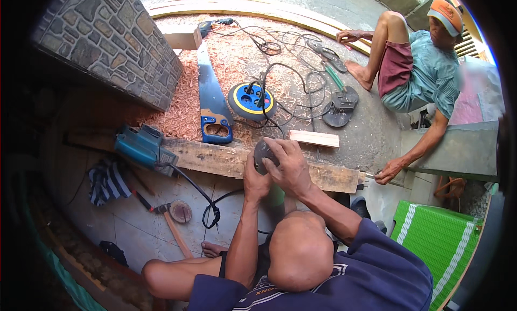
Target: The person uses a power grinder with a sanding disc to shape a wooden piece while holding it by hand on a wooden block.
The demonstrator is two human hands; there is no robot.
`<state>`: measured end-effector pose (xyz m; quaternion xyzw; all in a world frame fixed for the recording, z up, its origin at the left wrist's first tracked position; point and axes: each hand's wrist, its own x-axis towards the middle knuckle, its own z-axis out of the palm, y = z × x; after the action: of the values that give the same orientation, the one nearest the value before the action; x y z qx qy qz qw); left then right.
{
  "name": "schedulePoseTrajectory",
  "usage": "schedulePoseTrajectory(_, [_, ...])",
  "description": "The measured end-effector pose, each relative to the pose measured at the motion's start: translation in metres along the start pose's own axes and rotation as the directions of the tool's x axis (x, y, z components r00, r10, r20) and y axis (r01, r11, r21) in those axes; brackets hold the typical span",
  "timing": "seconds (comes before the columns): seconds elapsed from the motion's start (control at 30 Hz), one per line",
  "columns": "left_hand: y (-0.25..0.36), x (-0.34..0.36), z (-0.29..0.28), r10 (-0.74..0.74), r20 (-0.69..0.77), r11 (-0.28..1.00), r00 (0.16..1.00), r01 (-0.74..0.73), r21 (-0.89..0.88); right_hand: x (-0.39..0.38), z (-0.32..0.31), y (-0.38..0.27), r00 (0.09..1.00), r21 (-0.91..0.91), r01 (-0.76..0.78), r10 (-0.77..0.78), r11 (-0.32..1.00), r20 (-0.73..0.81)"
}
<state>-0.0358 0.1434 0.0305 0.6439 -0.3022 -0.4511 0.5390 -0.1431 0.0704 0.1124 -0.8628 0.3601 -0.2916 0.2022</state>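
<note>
In front of my raised right knee, both hands are closed on a dark round disc above a green tool body, which looks like an angle grinder. My left hand grips the disc's left edge. From the right, the fingers of my right hand bend over its top and side. Much of the tool is hidden by my hands and knee. Just beyond lies a long wooden plank, with a teal electric planer on its left part.
A handsaw and a blue cable reel lie among wood shavings. A short wood block lies past the plank. A hammer is at left. At right sits another person, hand near the plank's end. Cords cross the floor.
</note>
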Motion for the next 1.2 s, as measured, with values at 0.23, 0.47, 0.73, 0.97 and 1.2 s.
schedulePoseTrajectory(0.23, [0.005,-0.003,0.000,-0.009,0.054,0.999,0.998,0.007,0.050,-0.010,-0.005,0.026,0.993,0.210,0.114,-0.117,0.971,0.003])
schedulePoseTrajectory(0.47, [0.010,-0.001,0.003,-0.077,0.055,0.996,0.996,0.079,-0.029,-0.010,-0.005,0.023,0.996,0.104,0.019,-0.028,0.994,0.083])
schedulePoseTrajectory(0.73, [0.000,0.002,-0.005,0.022,0.015,1.000,1.000,-0.022,-0.015,-0.004,-0.001,0.012,0.987,0.005,-0.124,0.123,0.992,0.102])
schedulePoseTrajectory(0.97, [-0.008,0.002,-0.004,0.069,0.019,0.989,0.997,-0.071,0.128,0.001,-0.002,0.002,0.995,0.005,0.010,-0.010,1.000,0.099])
schedulePoseTrajectory(1.2, [-0.001,-0.001,-0.001,0.041,0.002,0.992,0.999,-0.041,0.119,-0.004,-0.003,-0.001,0.993,-0.067,-0.066,0.072,0.996,0.095])
